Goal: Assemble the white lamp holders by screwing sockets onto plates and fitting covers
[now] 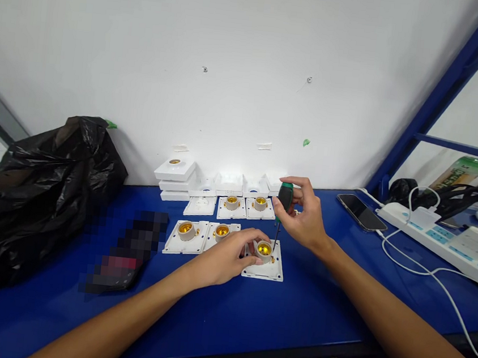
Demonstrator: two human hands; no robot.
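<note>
My right hand [301, 211] is closed around the green and black handle of a screwdriver [285, 196]. Its thin shaft points down, with the tip beside the right side of a round lamp socket [264, 250]. That socket has a brass-coloured inside and sits on a square white plate [263, 271] on the blue table. My left hand [233, 255] grips the socket's left side between thumb and fingers. Close by on the left lie two more plates with lamp sockets [185, 230] [221, 232]. Behind them, two further sockets [232, 202] [261, 203] sit on plates.
White square boxes [174, 175] are stacked against the wall. A black plastic bag [49, 193] fills the left side, with a dark, blurred-out object [128, 258] near it. On the right lie a phone [361, 212], a power strip [446, 240] and white cables [446, 275].
</note>
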